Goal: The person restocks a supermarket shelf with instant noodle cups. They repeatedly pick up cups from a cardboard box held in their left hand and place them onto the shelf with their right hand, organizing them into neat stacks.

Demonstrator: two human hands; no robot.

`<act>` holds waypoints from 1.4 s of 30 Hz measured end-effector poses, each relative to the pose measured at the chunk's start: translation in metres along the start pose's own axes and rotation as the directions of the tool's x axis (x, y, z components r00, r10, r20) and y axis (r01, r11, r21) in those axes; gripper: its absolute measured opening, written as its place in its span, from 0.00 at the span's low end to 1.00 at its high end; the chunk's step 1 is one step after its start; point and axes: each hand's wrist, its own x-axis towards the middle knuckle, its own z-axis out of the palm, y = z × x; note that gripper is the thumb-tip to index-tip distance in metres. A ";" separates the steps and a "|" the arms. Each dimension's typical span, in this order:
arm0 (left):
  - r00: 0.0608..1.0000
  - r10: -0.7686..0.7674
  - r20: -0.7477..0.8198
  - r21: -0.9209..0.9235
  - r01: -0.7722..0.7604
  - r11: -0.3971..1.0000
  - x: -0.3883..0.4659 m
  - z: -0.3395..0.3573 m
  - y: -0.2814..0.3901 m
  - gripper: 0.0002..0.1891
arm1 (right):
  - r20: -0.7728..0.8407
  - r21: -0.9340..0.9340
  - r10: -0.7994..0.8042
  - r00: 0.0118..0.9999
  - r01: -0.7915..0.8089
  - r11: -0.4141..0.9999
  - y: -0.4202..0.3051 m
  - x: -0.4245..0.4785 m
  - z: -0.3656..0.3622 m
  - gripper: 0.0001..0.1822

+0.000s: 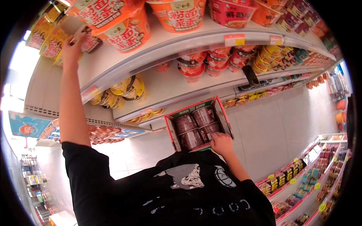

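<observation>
High on the upper shelf at the left, my left hand (pixel 73 46) is at a dark brown instant noodle cup (pixel 92 42), beside orange noodle bowls (pixel 127 35); whether its fingers grip the cup is unclear. Yellow packs (pixel 53 42) stand just left of it. Against my body rests an open red and green cardboard box (pixel 168 132) with several dark brown tubs (pixel 185 123) in it. The fingers of my right hand (pixel 222 142) lie over the box's near right edge, touching or close to a tub; the thumb is hidden.
The upper shelf's edge (pixel 181 43) curves across the view, with red noodle bowls (pixel 191 67) and yellow ones (pixel 130 89) below. A black object (pixel 251 75) juts from the lower shelf. Stocked shelves (pixel 299 180) stand at the lower right.
</observation>
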 end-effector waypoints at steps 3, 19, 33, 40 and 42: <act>1.000 0.011 -0.023 -0.059 -0.012 0.998 -0.033 -0.036 0.014 0.42 | 0.024 -0.010 0.025 0.999 -0.024 1.000 0.001 0.000 0.000 0.13; 0.797 -0.091 0.597 -0.490 0.452 0.745 -0.362 -0.085 0.007 0.28 | -0.015 0.046 -0.003 1.000 0.004 0.999 0.003 0.005 0.001 0.09; 0.267 -0.215 0.940 0.117 0.338 0.934 -0.451 0.139 -0.016 0.38 | -0.041 0.082 0.006 0.999 -0.002 0.997 0.005 0.002 0.004 0.10; 0.425 -0.295 0.855 0.311 0.033 0.950 -0.452 0.155 0.006 0.39 | -0.084 0.118 0.001 0.996 0.009 0.993 0.005 0.002 0.003 0.09; 0.457 -0.309 0.834 0.366 -0.040 0.930 -0.453 0.157 0.019 0.40 | -0.099 0.126 -0.005 0.995 0.017 0.992 0.007 0.001 0.005 0.08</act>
